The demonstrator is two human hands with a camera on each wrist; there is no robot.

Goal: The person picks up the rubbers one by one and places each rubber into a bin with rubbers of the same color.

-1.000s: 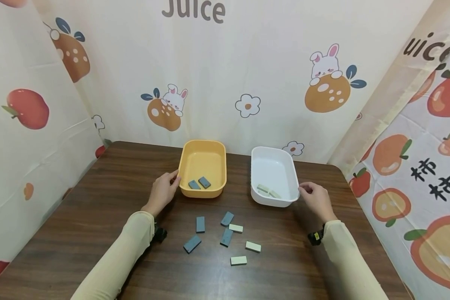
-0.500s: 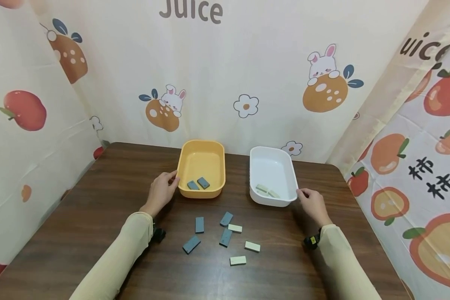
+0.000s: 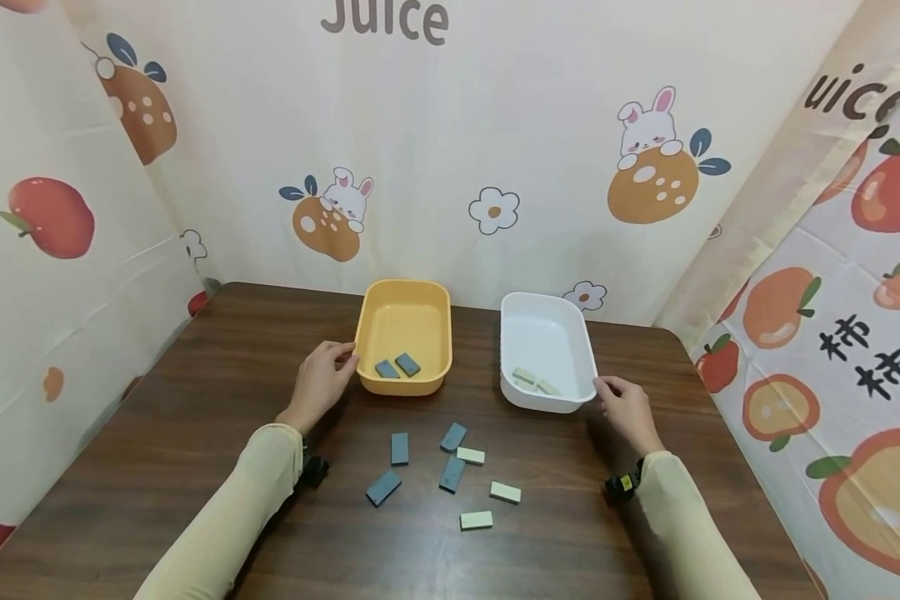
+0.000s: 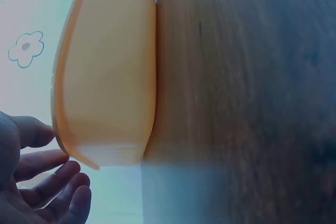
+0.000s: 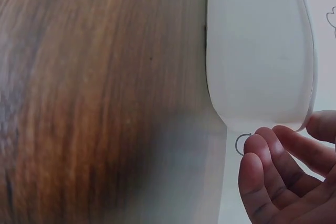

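Observation:
My left hand (image 3: 318, 383) pinches the left rim of a yellow plastic bin (image 3: 405, 321) between thumb and index finger. The left wrist view shows the thumb (image 4: 37, 132) above that rim, with the other fingers loosely bent below. Two blue-grey blocks (image 3: 407, 364) lie inside, near the bin's front. On the other side, my right hand (image 3: 630, 408) pinches the right rim of a white plastic bin (image 3: 546, 329). Its fingers (image 5: 262, 171) curve beside the bin's corner in the right wrist view. Several pale green blocks (image 3: 525, 376) lie in the white bin's front end.
In front of the bins, several blue-grey blocks (image 3: 383, 488) and three pale green blocks (image 3: 476, 521) are scattered on the brown wooden table (image 3: 195, 433). One green block (image 3: 471, 456) lies close between two blue-grey ones. A printed curtain (image 3: 420, 125) hangs behind the table.

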